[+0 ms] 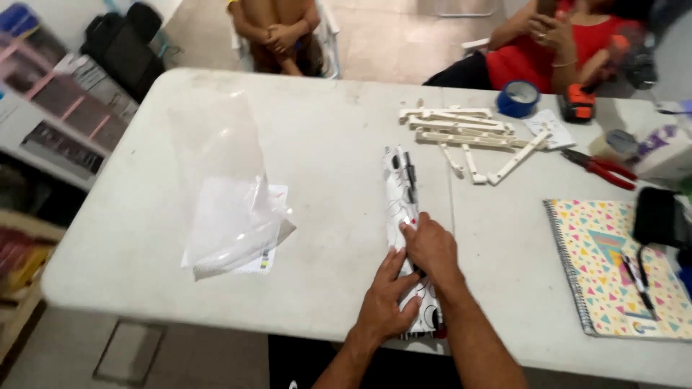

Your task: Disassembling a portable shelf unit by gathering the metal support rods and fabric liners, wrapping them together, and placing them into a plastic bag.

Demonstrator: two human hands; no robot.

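Pressing flat-fingered, left hand and right hand hold a patterned roll beside an empty plastic bag.

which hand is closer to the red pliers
Right. The right hand rests on the long patterned roll, on the side toward the red pliers. The left hand presses the roll lower down, nearer the table edge and farther off.

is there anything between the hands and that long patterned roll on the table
Nothing visible. Both the left hand and the right hand rest directly on the near end of the patterned roll; the plastic bag lies apart to the left.
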